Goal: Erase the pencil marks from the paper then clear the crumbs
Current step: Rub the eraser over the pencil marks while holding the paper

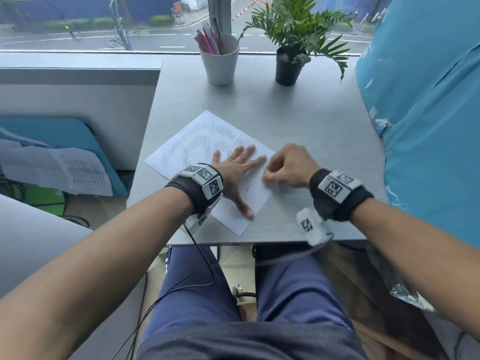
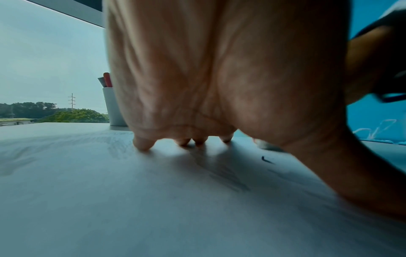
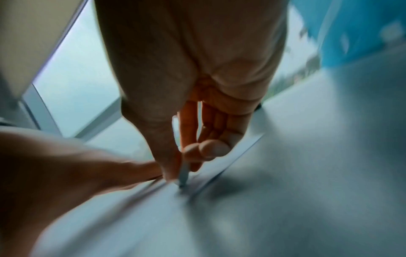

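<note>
A white sheet of paper (image 1: 197,141) lies slanted on the grey table (image 1: 311,120), with grey pencil scribbles (image 1: 205,137) across its far half. A short dark mark (image 1: 247,189) sits near my left thumb, and it shows in the left wrist view (image 2: 266,160). My left hand (image 1: 239,165) lies flat on the paper with spread fingers, pressing it down. My right hand (image 1: 268,175) is at the sheet's right edge, pinching a thin pale eraser (image 3: 183,175) between thumb and fingers. The eraser tip touches the paper. The right wrist view is blurred by motion.
A white cup of pens (image 1: 220,61) and a potted plant (image 1: 289,66) stand at the table's far edge by the window. A blue plastic-covered surface (image 1: 428,126) rises along the right side. The table's near edge (image 1: 259,241) is just behind my wrists.
</note>
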`<state>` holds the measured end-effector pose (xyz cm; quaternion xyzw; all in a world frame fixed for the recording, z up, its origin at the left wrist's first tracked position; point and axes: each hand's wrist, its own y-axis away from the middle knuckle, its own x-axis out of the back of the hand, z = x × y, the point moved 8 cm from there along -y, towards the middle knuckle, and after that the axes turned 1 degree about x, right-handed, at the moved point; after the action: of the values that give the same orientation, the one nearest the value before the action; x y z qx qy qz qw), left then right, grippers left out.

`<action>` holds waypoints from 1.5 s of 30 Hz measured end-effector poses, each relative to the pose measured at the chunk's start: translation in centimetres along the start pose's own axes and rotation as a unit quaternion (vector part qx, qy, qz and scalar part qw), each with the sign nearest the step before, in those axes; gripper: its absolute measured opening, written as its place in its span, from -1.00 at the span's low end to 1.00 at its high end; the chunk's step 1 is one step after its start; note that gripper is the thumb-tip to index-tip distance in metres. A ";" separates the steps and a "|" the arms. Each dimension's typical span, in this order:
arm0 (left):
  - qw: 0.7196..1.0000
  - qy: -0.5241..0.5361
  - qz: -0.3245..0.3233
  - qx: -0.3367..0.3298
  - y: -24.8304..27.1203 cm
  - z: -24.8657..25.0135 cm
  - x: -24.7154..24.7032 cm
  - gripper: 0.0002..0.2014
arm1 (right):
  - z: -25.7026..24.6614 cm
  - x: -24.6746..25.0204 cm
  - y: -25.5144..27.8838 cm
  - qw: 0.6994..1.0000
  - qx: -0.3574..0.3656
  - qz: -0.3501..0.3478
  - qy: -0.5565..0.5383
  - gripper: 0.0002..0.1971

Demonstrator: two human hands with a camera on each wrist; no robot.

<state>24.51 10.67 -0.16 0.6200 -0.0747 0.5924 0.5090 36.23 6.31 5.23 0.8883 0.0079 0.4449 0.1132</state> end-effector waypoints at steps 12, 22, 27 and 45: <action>0.999 0.017 0.007 -0.031 1.4 -0.8 -0.5 0.39 | 2.8 2.1 -2.1 0.996 -0.063 0.060 -0.011 -0.92; 1.000 0.011 0.019 0.019 1.7 -1.5 -1.5 0.50 | -3.9 -4.0 3.2 0.993 0.085 -0.080 0.037 -0.93; 0.999 0.019 0.020 0.021 1.8 -1.6 -1.4 0.50 | -1.1 0.1 0.3 1.000 0.023 0.022 -0.001 -0.92; 0.999 0.015 0.012 0.026 2.1 -1.5 -1.4 0.60 | -2.0 -2.1 1.9 0.997 0.051 -0.057 0.004 -0.93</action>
<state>21.63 10.10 -0.47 0.6231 -0.0594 0.6091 0.4870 33.23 4.63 5.13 0.8891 0.0816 0.4406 0.0932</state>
